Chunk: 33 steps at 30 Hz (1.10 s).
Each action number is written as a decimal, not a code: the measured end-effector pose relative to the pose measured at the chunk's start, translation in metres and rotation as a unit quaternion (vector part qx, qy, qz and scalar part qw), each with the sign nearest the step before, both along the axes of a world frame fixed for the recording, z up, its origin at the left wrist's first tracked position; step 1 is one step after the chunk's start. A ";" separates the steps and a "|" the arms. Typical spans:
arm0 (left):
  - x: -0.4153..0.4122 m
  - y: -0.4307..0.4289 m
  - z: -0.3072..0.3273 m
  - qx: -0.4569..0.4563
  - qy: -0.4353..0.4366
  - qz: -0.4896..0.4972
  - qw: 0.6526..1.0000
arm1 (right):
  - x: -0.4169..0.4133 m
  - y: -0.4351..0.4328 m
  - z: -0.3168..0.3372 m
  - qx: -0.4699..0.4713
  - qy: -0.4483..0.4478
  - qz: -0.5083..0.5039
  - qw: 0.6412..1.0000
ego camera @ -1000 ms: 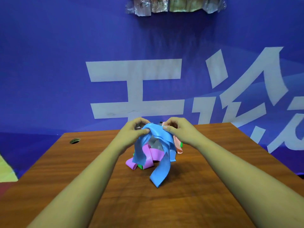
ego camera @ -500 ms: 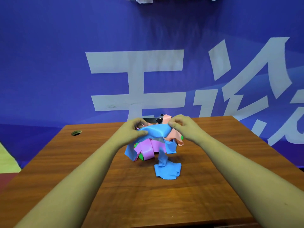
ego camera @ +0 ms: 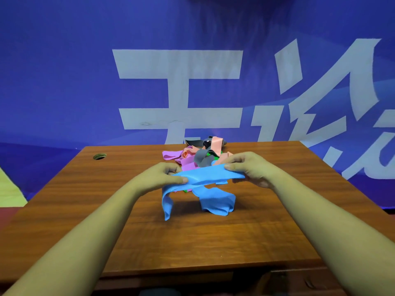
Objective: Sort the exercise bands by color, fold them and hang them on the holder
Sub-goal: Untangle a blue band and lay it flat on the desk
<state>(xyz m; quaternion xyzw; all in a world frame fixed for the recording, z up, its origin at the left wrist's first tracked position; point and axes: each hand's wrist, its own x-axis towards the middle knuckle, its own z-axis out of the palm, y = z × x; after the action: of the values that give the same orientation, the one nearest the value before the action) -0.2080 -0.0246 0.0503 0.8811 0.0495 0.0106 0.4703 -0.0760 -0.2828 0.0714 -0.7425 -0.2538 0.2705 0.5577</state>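
Note:
A blue exercise band (ego camera: 205,176) is stretched between both hands above the wooden table (ego camera: 192,236). My left hand (ego camera: 162,176) pinches its left part, and one end hangs down to the table. My right hand (ego camera: 250,167) pinches its right part, and the other end lies crumpled on the table below. Behind the hands lies a tangled pile of bands (ego camera: 198,154) in purple, salmon, grey and green. No holder is in view.
A round cable hole (ego camera: 99,156) sits near the table's far left corner. A blue banner wall (ego camera: 64,82) with large pale characters stands right behind the table. The table's front edge runs near the bottom of the view.
Both hands have drawn the blue band off the pile toward me and spread apart, stretching it flat. The pile behind is now uncovered.

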 end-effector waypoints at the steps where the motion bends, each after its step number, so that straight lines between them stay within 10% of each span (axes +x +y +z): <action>1: -0.006 0.000 -0.002 -0.012 0.005 -0.005 1.000 | -0.001 -0.001 -0.005 0.026 0.013 -0.023 0.999; 17: -0.084 0.039 -0.075 -0.179 0.070 0.077 0.978 | -0.051 -0.027 -0.076 0.020 0.004 -0.197 0.980; 33: -0.120 0.017 -0.138 0.079 -0.040 0.281 0.956 | -0.102 -0.025 -0.159 -0.165 -0.235 -0.267 0.920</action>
<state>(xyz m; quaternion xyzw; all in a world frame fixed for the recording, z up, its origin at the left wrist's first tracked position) -0.3285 -0.0073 -0.0880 0.8646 0.2755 0.1813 0.3791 -0.1780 -0.3080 -0.0878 -0.9065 -0.1219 -0.0324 0.4029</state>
